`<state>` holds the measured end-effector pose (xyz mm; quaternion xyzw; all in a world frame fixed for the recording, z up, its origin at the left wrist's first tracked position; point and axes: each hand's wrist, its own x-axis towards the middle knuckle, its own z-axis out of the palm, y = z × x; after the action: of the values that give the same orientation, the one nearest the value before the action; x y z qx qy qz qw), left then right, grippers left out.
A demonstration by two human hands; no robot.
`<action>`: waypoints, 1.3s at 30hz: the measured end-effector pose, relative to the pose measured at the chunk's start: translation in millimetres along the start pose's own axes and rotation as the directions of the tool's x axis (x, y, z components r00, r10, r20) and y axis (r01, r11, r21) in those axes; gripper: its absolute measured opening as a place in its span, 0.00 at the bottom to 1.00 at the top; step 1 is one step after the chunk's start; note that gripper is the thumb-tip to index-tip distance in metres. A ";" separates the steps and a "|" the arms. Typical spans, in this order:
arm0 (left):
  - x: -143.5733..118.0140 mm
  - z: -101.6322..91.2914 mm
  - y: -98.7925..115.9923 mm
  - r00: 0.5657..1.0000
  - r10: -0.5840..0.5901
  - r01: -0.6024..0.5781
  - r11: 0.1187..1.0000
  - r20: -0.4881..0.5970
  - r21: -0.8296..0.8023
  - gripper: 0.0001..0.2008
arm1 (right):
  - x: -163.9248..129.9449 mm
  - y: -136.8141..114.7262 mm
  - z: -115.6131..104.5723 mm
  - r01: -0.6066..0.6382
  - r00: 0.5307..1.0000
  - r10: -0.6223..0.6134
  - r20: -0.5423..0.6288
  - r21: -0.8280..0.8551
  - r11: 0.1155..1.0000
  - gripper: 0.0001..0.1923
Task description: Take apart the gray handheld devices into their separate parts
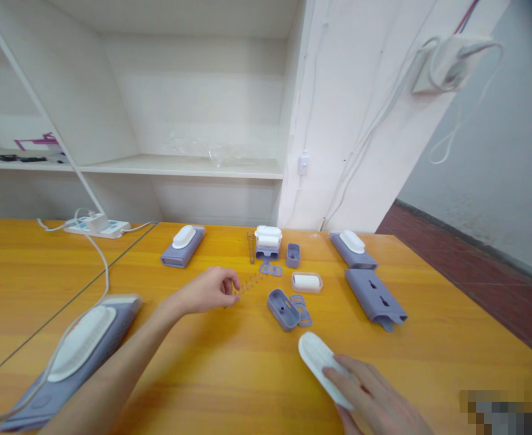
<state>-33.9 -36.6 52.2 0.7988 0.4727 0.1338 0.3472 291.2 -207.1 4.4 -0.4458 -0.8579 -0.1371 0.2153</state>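
Right hand (375, 396) lies nearest, fingers flat and extended over the near end of a white oval cover (321, 362), pressing rather than gripping. Left hand (209, 290) is curled, fingertips pinched on a small spring (248, 283) lying just beyond them on the wooden table (230, 374). A lavender open housing (283, 309) sits beyond the right fingertips.

Thin spring (248, 283) flat on table; white oval cover (321, 362) nearer.
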 end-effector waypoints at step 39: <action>44.9 182.7 141.6 0.923 0.340 -0.240 0.875 -0.180 0.420 0.11 | 87.5 134.0 6.5 -0.195 0.981 0.195 -0.001 -0.015 0.981 0.13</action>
<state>182.1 -121.0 11.4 0.8908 0.4032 0.1868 0.0948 355.4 -66.9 47.6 -0.5294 -0.8091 -0.1219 0.2240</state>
